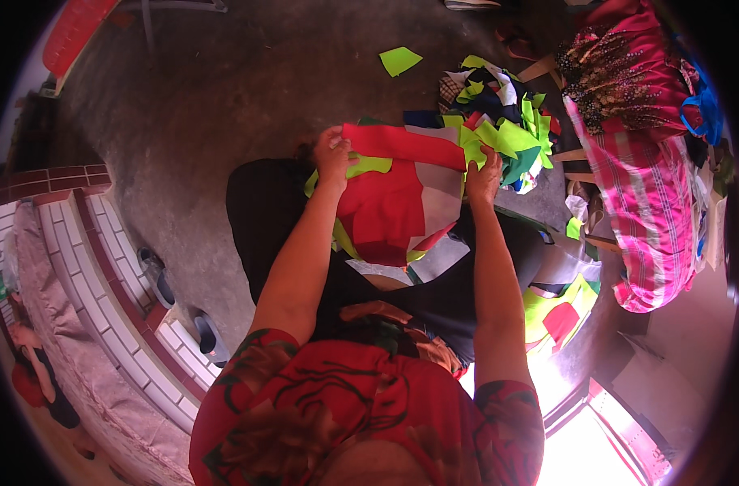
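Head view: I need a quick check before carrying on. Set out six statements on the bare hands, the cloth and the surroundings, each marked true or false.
1. The bare left hand holds the left end of a long red cloth strip. True.
2. The bare right hand is also at the strip's left end. False: it is at the right end.
3. A lone yellow-green cloth piece lies on the dark grey floor. True.
4. A multicoloured heap of cloth scraps lies left of both hands. False: it lies ahead, toward the right.
5. Pink plaid fabric is at the right. True.
6. Two dark slippers are at the right. False: left.
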Demonstrator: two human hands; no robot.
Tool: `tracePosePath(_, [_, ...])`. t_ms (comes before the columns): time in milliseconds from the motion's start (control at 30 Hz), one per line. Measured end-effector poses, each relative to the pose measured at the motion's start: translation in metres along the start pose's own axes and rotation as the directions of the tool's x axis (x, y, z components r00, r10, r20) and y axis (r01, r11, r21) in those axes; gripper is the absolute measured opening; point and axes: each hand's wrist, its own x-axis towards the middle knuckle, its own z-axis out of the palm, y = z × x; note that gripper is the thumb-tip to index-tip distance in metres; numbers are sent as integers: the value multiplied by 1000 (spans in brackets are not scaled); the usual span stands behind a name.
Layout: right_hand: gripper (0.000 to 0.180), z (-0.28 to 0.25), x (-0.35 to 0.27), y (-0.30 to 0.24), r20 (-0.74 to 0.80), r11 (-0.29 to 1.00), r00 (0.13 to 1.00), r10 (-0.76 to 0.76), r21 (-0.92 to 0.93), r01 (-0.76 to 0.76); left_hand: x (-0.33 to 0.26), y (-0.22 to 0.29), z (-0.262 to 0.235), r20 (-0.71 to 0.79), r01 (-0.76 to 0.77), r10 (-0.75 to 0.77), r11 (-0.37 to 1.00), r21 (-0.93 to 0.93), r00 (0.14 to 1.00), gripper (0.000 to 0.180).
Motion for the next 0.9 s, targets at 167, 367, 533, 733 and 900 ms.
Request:
tracePosePath(167, [45,-9,-16,-34,82,943,945,-318,-77,324,-1,4,-6,-103,-97,115,982,162,988,34])
tracePosePath(367, [65,3,-39,-31,371,941,881,-293,-51,335,-22,19,5,422,-723,677,241,647,603,38])
tracePosePath(533, [71,4,-43,-35,383,944,882,-276,-64,323,-44,9,12,720,-750,337,-55,659,607,43])
tracePosePath(733, [73,1,-40,-38,395,951,881,-258,-55,303,-46,21,17,642,-628,208,-139,766,738,52])
tracePosePath(900, [71,-2,-41,-46,397,939,882,-252,-121,323,-55,20,28,794,-769,272,-217,601,544,64])
